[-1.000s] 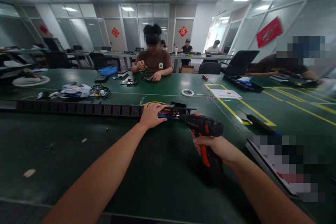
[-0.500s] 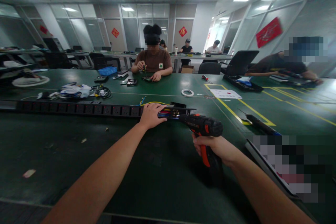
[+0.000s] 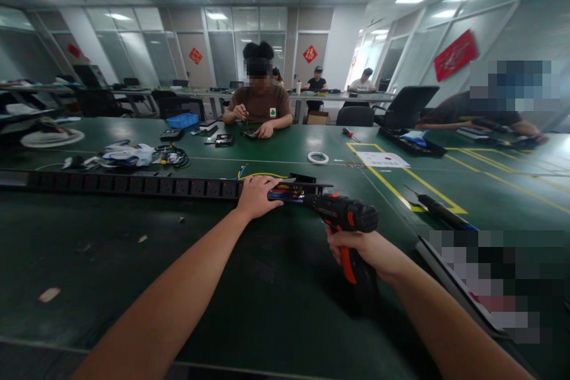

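Observation:
A long black power strip (image 3: pixel 146 185) with a row of sockets lies across the green table. My left hand (image 3: pixel 257 197) is closed around it near its right end, fingers over the far edge and thumb on the near side. Beside that hand the strip's end is uncovered, showing coloured wires (image 3: pixel 279 194) inside. My right hand (image 3: pixel 351 243) grips a black and orange cordless screwdriver (image 3: pixel 345 212) by its handle. The tool points left, its nose at the strip's open end; its exact tip is hard to make out. Yellow and blue wires (image 3: pixel 263 174) stick out behind the strip.
A white tape roll (image 3: pixel 317 158) and a red-handled screwdriver (image 3: pixel 348 132) lie beyond the strip. To the right are a black pen-shaped tool (image 3: pixel 445 211) and a blurred-out flat object. Bundled cables (image 3: pixel 171 156) sit at left. A co-worker (image 3: pixel 260 101) works opposite.
Almost nothing differs. Both hands, the power strip and the cordless screwdriver stay in place; the co-worker at right shifts slightly.

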The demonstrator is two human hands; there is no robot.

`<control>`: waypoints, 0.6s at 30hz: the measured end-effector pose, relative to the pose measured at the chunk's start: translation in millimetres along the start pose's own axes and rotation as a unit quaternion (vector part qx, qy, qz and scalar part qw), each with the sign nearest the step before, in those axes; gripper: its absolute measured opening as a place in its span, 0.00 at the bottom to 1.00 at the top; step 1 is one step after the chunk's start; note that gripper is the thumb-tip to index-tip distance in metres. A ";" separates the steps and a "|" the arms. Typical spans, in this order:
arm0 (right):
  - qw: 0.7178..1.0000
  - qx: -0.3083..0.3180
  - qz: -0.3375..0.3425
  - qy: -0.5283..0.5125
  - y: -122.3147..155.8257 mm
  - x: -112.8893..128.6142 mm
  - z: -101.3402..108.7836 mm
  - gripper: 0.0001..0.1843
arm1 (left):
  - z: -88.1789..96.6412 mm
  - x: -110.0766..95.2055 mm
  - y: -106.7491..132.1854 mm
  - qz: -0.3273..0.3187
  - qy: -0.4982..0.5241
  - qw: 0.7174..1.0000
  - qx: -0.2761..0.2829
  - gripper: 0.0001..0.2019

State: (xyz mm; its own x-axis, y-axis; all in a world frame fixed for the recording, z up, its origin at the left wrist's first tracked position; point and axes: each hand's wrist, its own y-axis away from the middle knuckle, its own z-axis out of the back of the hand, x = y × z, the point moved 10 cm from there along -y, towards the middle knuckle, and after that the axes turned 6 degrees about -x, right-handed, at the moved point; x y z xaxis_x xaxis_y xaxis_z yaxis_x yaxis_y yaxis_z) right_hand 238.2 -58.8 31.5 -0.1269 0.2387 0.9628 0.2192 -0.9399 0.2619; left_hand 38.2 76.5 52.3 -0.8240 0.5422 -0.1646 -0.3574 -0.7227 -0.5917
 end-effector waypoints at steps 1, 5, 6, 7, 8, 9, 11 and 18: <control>1.000 0.001 0.001 0.000 0.2 0.4 -0.6 0.08 | 0.0 0.0 -0.1 -0.001 0.000 1.000 -0.002 0.33; 1.000 -0.006 0.000 -0.018 1.3 2.2 -1.6 0.07 | -0.5 0.1 -0.3 0.000 0.004 1.000 0.000 0.33; 1.000 -0.008 0.001 -0.023 1.6 2.6 -1.9 0.08 | -0.5 0.0 -0.4 0.001 0.004 1.000 0.001 0.33; 1.000 -0.008 0.001 -0.024 1.8 3.1 -2.4 0.08 | -0.4 -0.1 -0.5 0.002 0.004 1.000 0.002 0.33; 1.000 -0.009 0.003 -0.024 1.9 3.6 -2.8 0.09 | -0.2 -0.2 -0.5 0.003 0.003 1.000 0.002 0.33; 1.000 -0.009 0.005 -0.023 1.9 4.2 -3.0 0.09 | -0.1 -0.4 -0.5 0.003 0.002 1.000 0.003 0.32; 1.000 -0.011 0.004 -0.018 1.6 4.3 -2.9 0.09 | 0.2 -0.7 -0.6 0.003 -0.001 1.000 0.002 0.32; 1.000 -0.017 -0.001 -0.011 3.0 4.6 -2.1 0.10 | -0.7 0.2 -0.4 0.000 -0.007 1.000 0.000 0.33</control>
State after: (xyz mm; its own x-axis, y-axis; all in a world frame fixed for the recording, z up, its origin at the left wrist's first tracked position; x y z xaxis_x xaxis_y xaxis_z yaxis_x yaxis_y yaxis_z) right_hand 236.2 -61.1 36.6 -0.1057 0.2451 0.9637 0.1852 -0.9473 0.2613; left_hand 38.5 77.2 52.0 -0.8303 0.5360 -0.1525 -0.3573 -0.7220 -0.5925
